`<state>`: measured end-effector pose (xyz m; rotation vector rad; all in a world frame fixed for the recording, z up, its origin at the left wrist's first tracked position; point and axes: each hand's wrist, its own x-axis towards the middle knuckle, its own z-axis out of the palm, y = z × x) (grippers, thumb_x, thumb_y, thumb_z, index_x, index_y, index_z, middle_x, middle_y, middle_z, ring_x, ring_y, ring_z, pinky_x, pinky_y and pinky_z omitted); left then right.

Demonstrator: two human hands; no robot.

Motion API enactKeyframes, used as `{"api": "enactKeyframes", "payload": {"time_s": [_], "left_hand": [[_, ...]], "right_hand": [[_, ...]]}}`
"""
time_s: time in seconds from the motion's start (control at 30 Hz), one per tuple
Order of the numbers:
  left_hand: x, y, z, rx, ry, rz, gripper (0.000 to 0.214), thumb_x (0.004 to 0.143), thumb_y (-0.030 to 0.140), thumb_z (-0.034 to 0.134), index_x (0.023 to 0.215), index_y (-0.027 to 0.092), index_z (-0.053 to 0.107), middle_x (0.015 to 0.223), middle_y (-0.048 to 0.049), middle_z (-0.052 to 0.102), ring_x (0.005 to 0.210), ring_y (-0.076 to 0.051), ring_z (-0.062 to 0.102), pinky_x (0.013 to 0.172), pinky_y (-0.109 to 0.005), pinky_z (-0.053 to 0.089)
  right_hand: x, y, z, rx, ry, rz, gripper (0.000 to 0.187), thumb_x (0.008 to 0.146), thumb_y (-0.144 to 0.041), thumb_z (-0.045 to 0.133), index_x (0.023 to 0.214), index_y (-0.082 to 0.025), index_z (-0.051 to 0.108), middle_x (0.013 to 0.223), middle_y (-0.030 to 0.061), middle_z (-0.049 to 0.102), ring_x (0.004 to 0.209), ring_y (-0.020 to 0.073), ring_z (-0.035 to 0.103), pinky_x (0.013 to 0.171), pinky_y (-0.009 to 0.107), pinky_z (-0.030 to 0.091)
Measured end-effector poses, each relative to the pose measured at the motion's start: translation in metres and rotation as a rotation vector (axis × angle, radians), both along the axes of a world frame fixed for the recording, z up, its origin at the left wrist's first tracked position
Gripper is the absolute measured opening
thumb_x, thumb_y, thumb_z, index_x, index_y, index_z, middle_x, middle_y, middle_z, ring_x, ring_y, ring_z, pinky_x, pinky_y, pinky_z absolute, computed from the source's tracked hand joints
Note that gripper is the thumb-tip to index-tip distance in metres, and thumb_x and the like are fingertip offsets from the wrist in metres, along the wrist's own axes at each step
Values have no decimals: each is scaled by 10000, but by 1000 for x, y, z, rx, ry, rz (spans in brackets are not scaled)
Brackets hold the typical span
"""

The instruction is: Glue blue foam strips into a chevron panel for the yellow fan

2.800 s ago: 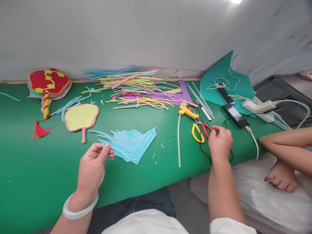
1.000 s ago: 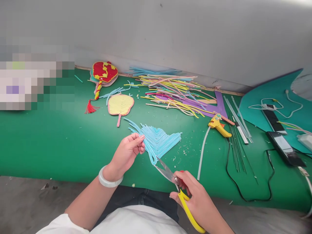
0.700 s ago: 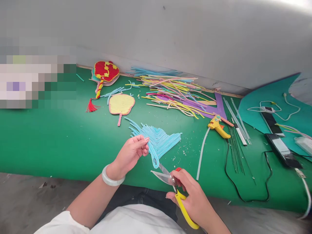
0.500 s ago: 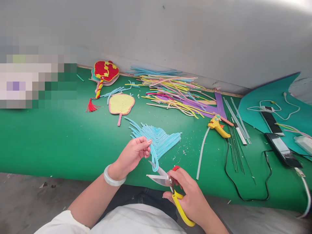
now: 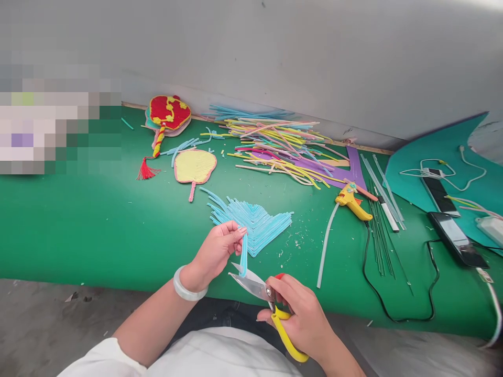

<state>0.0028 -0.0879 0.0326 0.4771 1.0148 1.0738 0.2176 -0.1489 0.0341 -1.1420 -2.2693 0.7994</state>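
Observation:
My left hand (image 5: 217,250) pinches a light blue strip (image 5: 244,255) that hangs down from a fan-shaped piece of glued blue strips (image 5: 257,222) lying on the green table (image 5: 102,220). My right hand (image 5: 301,311) grips scissors (image 5: 262,293) with yellow and red handles. The steel blades are slightly apart and meet the lower end of the pinched strip, just above the table's near edge. A pale bangle sits on my left wrist.
A heap of coloured strips (image 5: 275,144) lies at the back. A yellow fan (image 5: 194,167) and a red fan with tassel (image 5: 167,115) lie back left. A yellow glue gun (image 5: 351,201) with black cord, thin sticks, two phones (image 5: 458,238) and teal card are at right.
My right hand picked up the scissors at the right and brought them to the blue piece. My left hand pulled a strip end toward me, and the blades moved left onto it.

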Motion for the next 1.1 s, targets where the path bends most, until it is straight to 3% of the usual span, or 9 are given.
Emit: {"api": "enactKeyframes", "payload": {"time_s": [0.3,0.47,0.57,0.67,0.77,0.83,0.97,1.1], "left_hand": [[0,1,-3,-10,29,27,393,656,396,853,617,160,541,547,39,513,476,-57,437,472,-190,361],[-8,8,-11,-40,-9,129,404,603,358,885,637,151,539,558,43,519,494,-54,450,488,-188,368],[-14,11,-12,-3,14,195,401,627,364,877,651,152,537,576,45,523,518,-52,453,508,-184,377],[-19,10,-9,35,75,259,394,650,376,868,661,156,540,587,41,536,546,-63,473,526,-190,393],[-23,8,-5,50,127,273,383,665,391,857,673,162,550,597,39,545,559,-72,481,537,-200,401],[-24,7,-3,57,156,270,379,676,400,848,674,166,550,599,38,550,557,-75,481,540,-207,402],[-23,5,-3,63,203,241,378,689,424,833,679,170,554,605,33,562,554,-80,486,550,-218,402],[-21,4,-4,67,241,225,387,689,446,829,678,170,557,601,34,560,558,-82,488,556,-220,402]], "right_hand": [[2,3,-5,0,-22,5,315,895,-535,622,912,-220,608,684,-2,592,562,129,507,505,241,405],[-2,-5,-6,32,-12,60,319,927,-515,584,838,-209,599,584,-33,501,510,117,458,492,242,376],[-3,-8,-8,13,-16,43,303,914,-508,611,838,-215,616,605,-25,530,523,113,473,507,234,391],[10,0,-13,-25,-42,-209,351,865,-569,647,957,-230,653,674,-7,603,546,127,519,534,241,435],[41,21,-16,-54,-147,-638,472,818,-611,660,1125,-254,626,860,22,685,643,163,602,590,268,477],[68,37,-18,-30,-239,-829,510,816,-604,634,1178,-246,608,957,48,687,713,190,624,635,290,477],[120,60,-27,-21,-429,-1007,552,827,-559,536,1245,-203,596,957,92,661,803,255,616,680,346,452],[148,61,-35,-113,-553,-1080,551,831,-564,508,1247,-223,626,894,87,632,790,280,609,659,372,439]]}}
